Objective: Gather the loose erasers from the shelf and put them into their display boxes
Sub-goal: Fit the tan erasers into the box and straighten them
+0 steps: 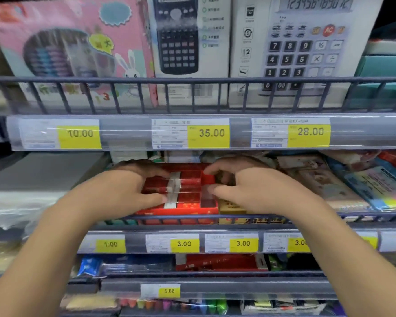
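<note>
A red display box (pixel 181 212) sits on the middle shelf behind a wire rail. Inside it lie rows of erasers (pixel 188 180) in red sleeves with white ends. My left hand (pixel 121 191) reaches in from the left, with finger and thumb curled round the left ends of the erasers. From the right, my right hand (pixel 252 186) pinches a plastic-wrapped red eraser (pixel 207 199) at the box's right side. The picture is blurred and the fingertips are hard to make out.
A gold box (pixel 232 208) stands right of the red one. Flat stationery packs (pixel 325 184) lie further right, and grey packages (pixel 44 170) to the left. Calculator boxes (pixel 306 42) fill the shelf above. The wire rail (pixel 192 218) and price strip (pixel 183 243) run across the front.
</note>
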{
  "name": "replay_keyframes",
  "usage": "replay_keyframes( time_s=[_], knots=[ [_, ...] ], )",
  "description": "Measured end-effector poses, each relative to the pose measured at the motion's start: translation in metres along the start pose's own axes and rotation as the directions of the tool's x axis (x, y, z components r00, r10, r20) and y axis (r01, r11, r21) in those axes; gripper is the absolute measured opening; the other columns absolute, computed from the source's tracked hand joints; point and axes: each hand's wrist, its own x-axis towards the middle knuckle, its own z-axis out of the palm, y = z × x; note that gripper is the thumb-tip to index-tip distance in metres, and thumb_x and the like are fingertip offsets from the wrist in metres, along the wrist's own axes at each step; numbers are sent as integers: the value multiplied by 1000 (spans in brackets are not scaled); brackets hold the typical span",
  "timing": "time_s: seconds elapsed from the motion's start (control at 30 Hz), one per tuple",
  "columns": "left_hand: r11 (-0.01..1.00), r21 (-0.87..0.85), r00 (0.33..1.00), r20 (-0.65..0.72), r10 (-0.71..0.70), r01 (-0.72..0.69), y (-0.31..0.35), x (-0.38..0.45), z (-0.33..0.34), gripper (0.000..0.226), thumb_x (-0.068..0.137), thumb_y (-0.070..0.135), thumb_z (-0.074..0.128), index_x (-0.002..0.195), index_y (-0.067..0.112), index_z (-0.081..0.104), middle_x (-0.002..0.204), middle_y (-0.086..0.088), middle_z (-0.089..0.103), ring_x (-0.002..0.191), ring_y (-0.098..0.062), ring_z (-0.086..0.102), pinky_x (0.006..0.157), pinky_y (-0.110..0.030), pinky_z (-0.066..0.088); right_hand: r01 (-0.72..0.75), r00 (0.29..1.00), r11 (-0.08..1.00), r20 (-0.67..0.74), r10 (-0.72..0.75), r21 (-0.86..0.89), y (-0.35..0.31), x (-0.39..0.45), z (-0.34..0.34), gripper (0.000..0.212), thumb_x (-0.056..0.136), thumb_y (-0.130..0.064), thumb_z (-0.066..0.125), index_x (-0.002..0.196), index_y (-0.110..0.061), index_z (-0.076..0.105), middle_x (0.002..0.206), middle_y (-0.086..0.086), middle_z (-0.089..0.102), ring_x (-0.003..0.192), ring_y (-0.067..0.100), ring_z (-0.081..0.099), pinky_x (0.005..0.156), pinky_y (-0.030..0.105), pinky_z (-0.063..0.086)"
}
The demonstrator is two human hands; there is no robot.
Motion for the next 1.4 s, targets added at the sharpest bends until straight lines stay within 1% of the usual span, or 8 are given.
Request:
replay_keyframes(
  time_s=[0.1, 0.27, 0.47, 0.57, 0.83, 0.93, 1.1, 1.4],
  knots=[
    [1000, 18, 999, 41, 12, -13, -14, 8, 3, 54, 92, 58, 65, 143, 50, 50, 139, 13, 59, 100, 6, 51, 69, -1, 32, -46, 998, 997, 39, 48, -59, -20, 18, 10, 47, 93, -53, 58, 138, -43, 49, 111, -23, 48, 101, 2, 49, 78, 11, 32],
    [986, 73, 988, -21, 154, -152, -30, 31, 10, 41, 98, 44, 64, 139, 39, 59, 151, 7, 51, 138, -19, 44, 114, -27, 35, -158, 986, 973, 19, 163, -169, -47, 37, 27, 47, 95, -42, 60, 139, -30, 52, 141, -1, 52, 122, 20, 52, 89, 21, 36],
    [976, 66, 977, -46, 210, -207, -39, 41, 13, 40, 97, 44, 65, 137, 36, 62, 145, 0, 56, 135, -24, 46, 111, -28, 37, -304, 952, 937, -47, 301, -173, -74, 38, 25, 37, 99, -38, 54, 135, -29, 58, 142, -2, 55, 124, 21, 54, 91, 20, 36],
    [977, 53, 977, -56, 208, -205, -39, 41, 12, 46, 95, 44, 66, 139, 37, 60, 146, 1, 55, 135, -24, 46, 107, -27, 37, -402, 916, 906, -83, 393, -134, -87, 36, 21, 33, 103, -37, 43, 129, -26, 60, 125, 4, 66, 95, 21, 71, 81, 26, 46],
    [975, 11, 974, -51, 222, -221, -41, 38, 11, 45, 94, 43, 66, 138, 37, 61, 145, 1, 55, 133, -25, 46, 106, -30, 40, -619, 780, 776, 211, 590, 121, -102, 52, 27, 46, 106, -47, 29, 131, -14, 49, 104, 13, 70, 82, 27, 73, 73, 37, 62],
    [975, 8, 974, -52, 223, -222, -43, 39, 13, 44, 95, 42, 65, 138, 36, 61, 144, 1, 54, 133, -26, 44, 106, -31, 38, -607, 777, 787, 288, 560, 109, -99, 50, 28, 39, 108, -41, 28, 124, -17, 55, 81, -1, 75, 64, 14, 74, 56, 24, 58],
    [978, -24, 977, -53, 206, -207, -43, 38, 15, 46, 96, 42, 65, 141, 35, 59, 148, 2, 50, 137, -24, 39, 108, -30, 35, -517, 840, 854, 219, 496, 50, -89, 49, 31, 55, 96, -59, 48, 139, -26, 50, 134, 1, 62, 102, 29, 70, 91, 41, 57],
    [976, -45, 976, -67, 208, -211, -46, 38, 17, 46, 95, 42, 66, 140, 34, 59, 148, 2, 52, 136, -22, 40, 108, -30, 36, -380, 860, 829, 173, 480, -410, -104, 44, 25, 73, 86, -72, 53, 137, -20, 53, 133, 0, 61, 110, 24, 60, 94, 37, 49]
  ],
)
